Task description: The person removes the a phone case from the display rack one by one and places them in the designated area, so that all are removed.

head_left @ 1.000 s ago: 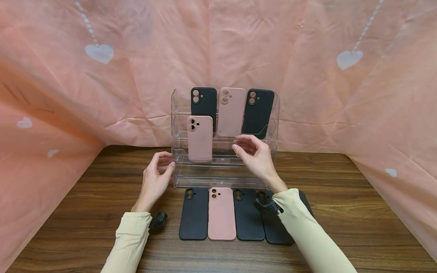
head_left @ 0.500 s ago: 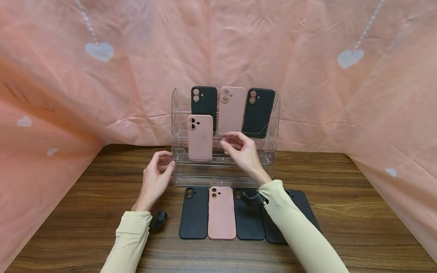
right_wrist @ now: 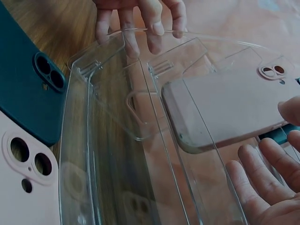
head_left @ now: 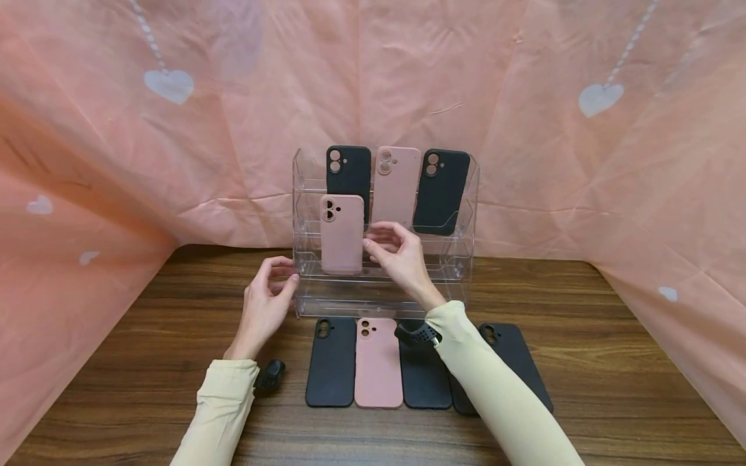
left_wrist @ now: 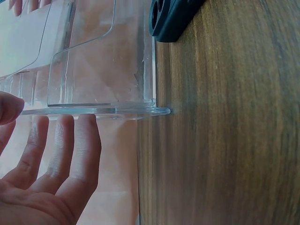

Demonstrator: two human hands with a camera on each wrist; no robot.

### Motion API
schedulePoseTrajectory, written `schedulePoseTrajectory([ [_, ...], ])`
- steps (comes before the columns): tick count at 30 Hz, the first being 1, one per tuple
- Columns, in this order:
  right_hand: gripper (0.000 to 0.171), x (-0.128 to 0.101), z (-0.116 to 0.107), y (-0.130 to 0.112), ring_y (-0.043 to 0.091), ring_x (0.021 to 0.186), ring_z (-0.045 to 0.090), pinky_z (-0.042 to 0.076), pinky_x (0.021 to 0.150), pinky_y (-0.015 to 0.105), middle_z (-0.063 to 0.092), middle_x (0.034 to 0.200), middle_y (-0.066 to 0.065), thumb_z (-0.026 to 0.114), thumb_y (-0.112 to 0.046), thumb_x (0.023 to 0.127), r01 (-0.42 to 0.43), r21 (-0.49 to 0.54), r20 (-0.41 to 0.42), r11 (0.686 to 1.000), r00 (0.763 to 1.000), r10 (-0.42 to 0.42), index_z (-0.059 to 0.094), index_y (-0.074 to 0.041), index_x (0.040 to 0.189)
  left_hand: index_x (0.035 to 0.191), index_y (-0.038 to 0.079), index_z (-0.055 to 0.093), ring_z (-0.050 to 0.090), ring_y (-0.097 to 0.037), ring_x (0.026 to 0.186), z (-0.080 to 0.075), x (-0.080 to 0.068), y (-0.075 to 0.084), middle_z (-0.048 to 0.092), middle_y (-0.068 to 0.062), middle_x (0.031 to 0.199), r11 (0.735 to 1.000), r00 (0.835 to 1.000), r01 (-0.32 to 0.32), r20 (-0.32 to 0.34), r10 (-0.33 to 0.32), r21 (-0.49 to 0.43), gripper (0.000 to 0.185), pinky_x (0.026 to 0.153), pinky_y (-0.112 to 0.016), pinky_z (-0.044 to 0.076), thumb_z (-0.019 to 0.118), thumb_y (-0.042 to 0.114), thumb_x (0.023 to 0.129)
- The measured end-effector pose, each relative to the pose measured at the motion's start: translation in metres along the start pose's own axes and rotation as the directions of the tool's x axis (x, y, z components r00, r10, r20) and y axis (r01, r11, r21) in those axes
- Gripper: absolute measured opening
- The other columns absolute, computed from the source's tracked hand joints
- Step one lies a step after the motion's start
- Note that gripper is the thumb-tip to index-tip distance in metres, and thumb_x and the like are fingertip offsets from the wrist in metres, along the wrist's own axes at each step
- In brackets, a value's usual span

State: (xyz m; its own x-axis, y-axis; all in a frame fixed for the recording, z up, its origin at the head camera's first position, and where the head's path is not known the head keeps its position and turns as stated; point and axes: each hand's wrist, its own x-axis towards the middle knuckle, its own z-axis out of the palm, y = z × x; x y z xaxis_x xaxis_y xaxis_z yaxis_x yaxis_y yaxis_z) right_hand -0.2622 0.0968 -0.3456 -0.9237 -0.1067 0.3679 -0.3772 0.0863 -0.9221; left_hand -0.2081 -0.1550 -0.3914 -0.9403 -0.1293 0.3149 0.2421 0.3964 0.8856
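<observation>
The right forearm [head_left: 495,388] covered much of two dark cases [head_left: 466,375] lying before the clear rack [head_left: 460,259]. Whether the right hand [head_left: 396,252] touched the pink case [head_left: 341,234] in that rack could not be determined. In the left wrist view the left hand [left_wrist: 42,173] was cut off by the frame edge.

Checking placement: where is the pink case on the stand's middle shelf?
Head view: the pink case stands upright at the clear stand's left end, beside the right hand.

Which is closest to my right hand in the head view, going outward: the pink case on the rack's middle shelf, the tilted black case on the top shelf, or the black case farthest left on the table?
1. Pink case on the middle shelf, just left of the right hand.
2. Tilted black case, up on the rack's right.
3. Leftmost black case on the table, in front of the rack.
</observation>
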Motion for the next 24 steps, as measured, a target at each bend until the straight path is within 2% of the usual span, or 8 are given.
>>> schedulePoseTrajectory([
  [11,0.035,0.000,0.010,0.000,0.013,0.086,0.073,0.063,0.072,0.024,0.072,0.114,0.022,0.074,-0.001,0.090,-0.010,-0.001,-0.064,1.000,0.998,0.010,0.066,-0.002,0.124,0.128,0.015,0.058,0.074,-0.034,0.103,0.000,0.000,0.000,0.068,-0.015,0.121,1.000,1.000,-0.008,0.008,0.008,-0.006,0.029,0.069,-0.044,0.065,0.064,0.015,0.100],
  [24,0.027,0.000,0.012,-0.001,0.007,0.082,0.070,0.065,0.072,0.033,0.072,0.106,0.023,0.073,0.002,0.090,0.013,-0.019,-0.061,1.000,0.998,-0.014,0.069,0.001,0.117,0.128,0.017,0.058,0.074,-0.033,0.104,-0.001,-0.001,0.000,0.068,-0.014,0.120,1.000,1.000,-0.009,0.003,0.009,-0.006,0.029,0.067,-0.038,0.064,0.065,0.015,0.100],
])
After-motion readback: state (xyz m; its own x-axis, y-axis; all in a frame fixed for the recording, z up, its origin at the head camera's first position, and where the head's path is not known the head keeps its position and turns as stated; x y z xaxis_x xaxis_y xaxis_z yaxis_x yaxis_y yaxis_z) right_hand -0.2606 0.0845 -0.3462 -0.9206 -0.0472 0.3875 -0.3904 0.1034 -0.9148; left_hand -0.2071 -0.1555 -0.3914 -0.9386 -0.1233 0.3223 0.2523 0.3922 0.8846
